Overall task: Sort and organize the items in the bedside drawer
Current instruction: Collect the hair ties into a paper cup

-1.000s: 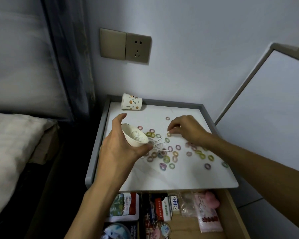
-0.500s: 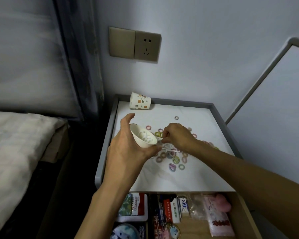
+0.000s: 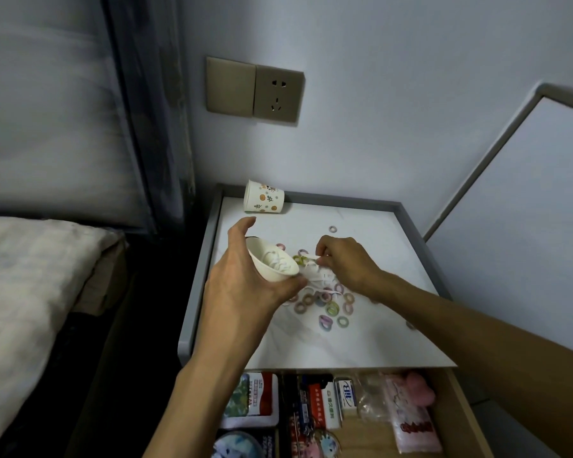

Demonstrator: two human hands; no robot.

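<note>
1. Cup: plain white paper cup (image 3: 272, 263), tilted with mouth toward right, held over left part of nightstand top (image 3: 381, 342); holds thin white loops inside.
2. Left hand (image 3: 245, 289): grips paper cup, thumb and fingers curled round its wall.
3. Right hand (image 3: 344, 264): sits just beside cup's mouth, fingertips pinching a thin white band (image 3: 311, 257).
4. Coloured hair ties (image 3: 331, 307): lie scattered on top, mostly under and below both hands.
5. Printed paper cup (image 3: 263, 196): lies on its side at back left corner.
6. Open drawer (image 3: 454, 414): shows below front edge, packed with small boxes (image 3: 262, 398) and packets.
</note>
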